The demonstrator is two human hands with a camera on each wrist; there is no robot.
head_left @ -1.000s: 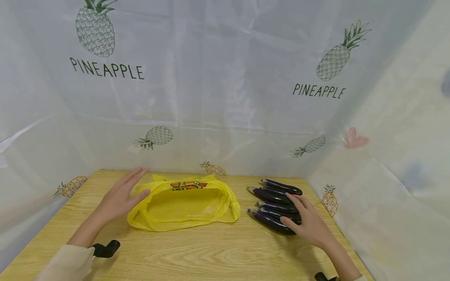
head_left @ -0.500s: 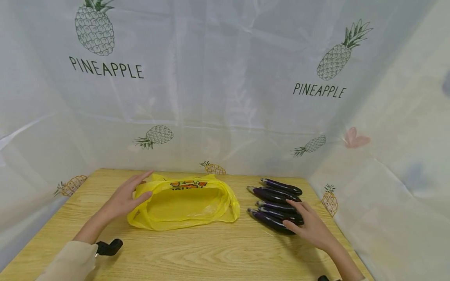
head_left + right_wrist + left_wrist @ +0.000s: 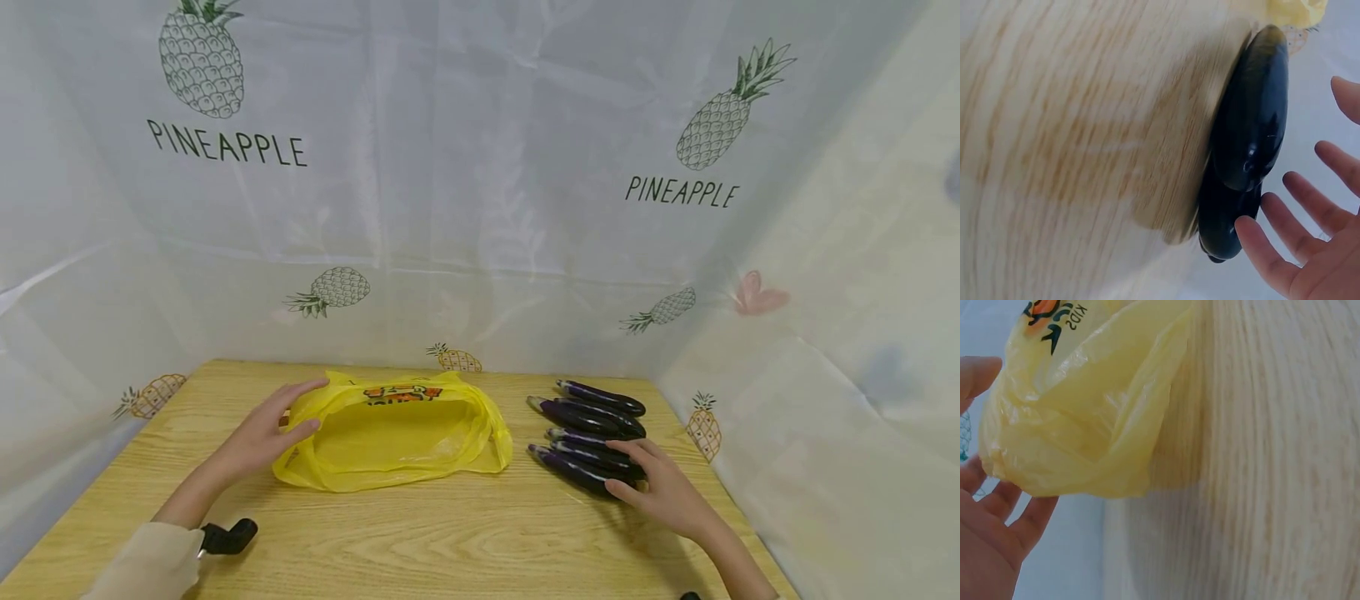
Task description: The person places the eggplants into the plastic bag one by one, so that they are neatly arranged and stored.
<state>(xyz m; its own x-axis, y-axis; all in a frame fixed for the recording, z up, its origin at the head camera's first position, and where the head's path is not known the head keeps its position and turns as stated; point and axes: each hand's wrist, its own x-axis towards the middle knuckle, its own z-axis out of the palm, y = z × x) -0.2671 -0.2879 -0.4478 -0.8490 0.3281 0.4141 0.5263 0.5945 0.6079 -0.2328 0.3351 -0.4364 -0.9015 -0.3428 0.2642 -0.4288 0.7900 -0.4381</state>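
Note:
On the wooden table, a yellow plastic bag (image 3: 375, 479) lies with its mouth spread wide and nothing inside it. My left hand (image 3: 258, 437) is at the bag's left side, thumb and fingers apart around that edge. In the left wrist view, its fingertips are right at the yellow plastic (image 3: 1079, 437). Several dark purple eggplants lie side by side at the right, from a back eggplant (image 3: 600, 397) to a front eggplant (image 3: 567, 471). My right hand (image 3: 667, 493) is over the thick ends of the front ones, with fingers spread and fingertips close to the skin of an eggplant (image 3: 1250, 119).
Bare wooden tabletop (image 3: 420, 542) stretches in front of the bag and between it and the eggplants. A pale sheet (image 3: 480, 208) printed with pineapples hangs behind the table and along both sides. A black wrist mount (image 3: 228, 537) sits by the left cuff.
My right hand has drifted a little toward the front over the eggplants. My left hand has come slightly lower and nearer the bag's left edge. Bag and eggplants look almost unmoved.

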